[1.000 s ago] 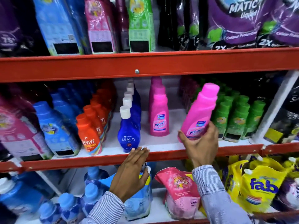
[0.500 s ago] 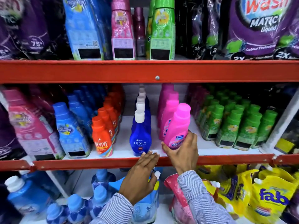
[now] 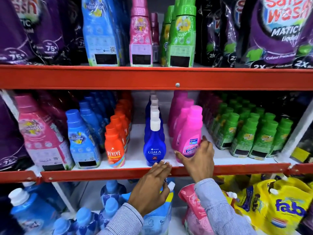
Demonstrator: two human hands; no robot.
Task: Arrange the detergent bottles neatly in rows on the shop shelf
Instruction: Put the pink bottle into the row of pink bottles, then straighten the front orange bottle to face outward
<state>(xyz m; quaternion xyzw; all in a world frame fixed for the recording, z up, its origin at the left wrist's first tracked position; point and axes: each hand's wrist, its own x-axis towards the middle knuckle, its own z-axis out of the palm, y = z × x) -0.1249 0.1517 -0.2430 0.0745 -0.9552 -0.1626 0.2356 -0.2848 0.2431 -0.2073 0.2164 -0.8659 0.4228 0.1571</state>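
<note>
Your single head camera faces the red metal shop shelf [image 3: 101,77] straight on, close up, tilted slightly downward.

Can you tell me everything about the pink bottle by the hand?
The front bright pink plastic Vanish bottle stands upright at the front of the white middle shelf, heading a row of matching bottles. It has a pink cap and a pink label. The right hand is spread open around its base; contact is unclear.
</note>
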